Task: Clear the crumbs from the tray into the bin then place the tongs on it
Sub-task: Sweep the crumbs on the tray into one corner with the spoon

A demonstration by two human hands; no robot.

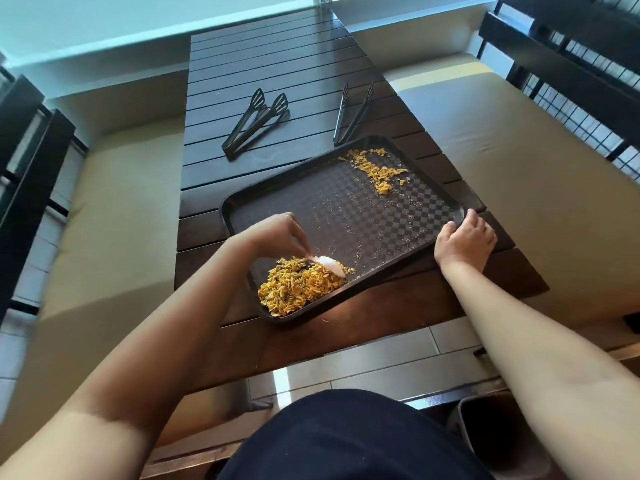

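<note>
Pinching one white scrap, left hand; right hand grips one tray; two crumb piles, two tongs.

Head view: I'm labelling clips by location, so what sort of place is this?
Probably a cafe or balcony seating nook: a dark slatted table between cushioned benches, with a serving tray and tongs.

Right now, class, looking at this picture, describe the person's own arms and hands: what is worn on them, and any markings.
Both arms are bare to above the elbow, no sleeves in view. The left hand and right hand wear no gloves; no rings, watch or markings are visible. Dark clothing covers the lap.
</note>
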